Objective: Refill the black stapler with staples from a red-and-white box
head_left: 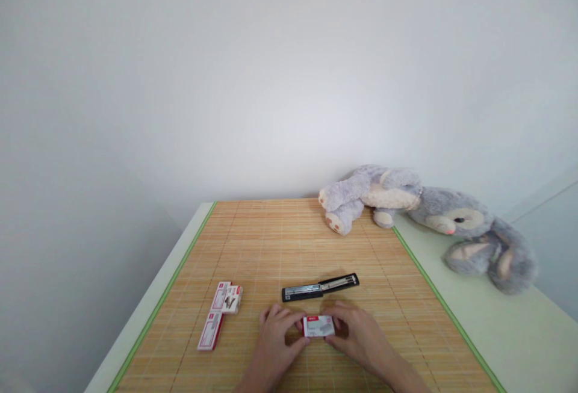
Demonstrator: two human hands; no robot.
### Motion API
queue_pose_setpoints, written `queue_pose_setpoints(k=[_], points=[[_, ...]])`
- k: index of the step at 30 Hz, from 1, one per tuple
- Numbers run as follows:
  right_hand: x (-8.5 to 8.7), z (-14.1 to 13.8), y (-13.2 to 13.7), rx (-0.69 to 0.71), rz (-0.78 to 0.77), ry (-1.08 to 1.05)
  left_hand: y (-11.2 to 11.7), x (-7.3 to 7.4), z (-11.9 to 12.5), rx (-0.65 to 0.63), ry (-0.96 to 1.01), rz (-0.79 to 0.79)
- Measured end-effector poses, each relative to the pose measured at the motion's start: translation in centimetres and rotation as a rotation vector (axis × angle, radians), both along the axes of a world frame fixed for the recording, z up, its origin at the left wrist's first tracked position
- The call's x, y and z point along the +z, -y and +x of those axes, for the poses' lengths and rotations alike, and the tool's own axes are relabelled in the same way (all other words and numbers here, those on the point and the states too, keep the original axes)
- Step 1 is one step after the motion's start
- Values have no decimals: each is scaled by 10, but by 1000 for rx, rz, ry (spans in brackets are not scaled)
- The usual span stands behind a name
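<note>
Mat, box in left grip, right grip, label unreadable

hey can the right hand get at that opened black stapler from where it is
Probably yes: the right hand is close to the black stapler, with only bamboo mat showing between them. But it and the left hand both grip the staple box, so it would likely need to let go.

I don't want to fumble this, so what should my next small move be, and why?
Probably have your right hand try opening its end of the small box while your left hand steadies the other: they already hold opposite ends, and the black stapler lies opened out just beyond.
</note>
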State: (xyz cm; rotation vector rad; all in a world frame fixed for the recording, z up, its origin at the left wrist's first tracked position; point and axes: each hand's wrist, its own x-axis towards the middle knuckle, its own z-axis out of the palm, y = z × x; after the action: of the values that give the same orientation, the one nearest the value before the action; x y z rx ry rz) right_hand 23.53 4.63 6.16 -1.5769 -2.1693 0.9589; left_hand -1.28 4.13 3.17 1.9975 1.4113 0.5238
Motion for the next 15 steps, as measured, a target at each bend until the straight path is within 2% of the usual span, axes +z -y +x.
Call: queue_pose_setpoints(k=[5, 8, 12, 15], points=[[6, -5, 4, -31, 15, -12, 5, -5, 0, 1, 23, 21], [11, -10, 6, -62, 36, -34, 4, -13, -10, 112, 47, 116], [11, -22, 1, -41, 20, 28, -17, -21, -20, 336, 20, 304], [9, -29, -5, -7, 38, 72, -34, -21, -20, 282, -18, 314]])
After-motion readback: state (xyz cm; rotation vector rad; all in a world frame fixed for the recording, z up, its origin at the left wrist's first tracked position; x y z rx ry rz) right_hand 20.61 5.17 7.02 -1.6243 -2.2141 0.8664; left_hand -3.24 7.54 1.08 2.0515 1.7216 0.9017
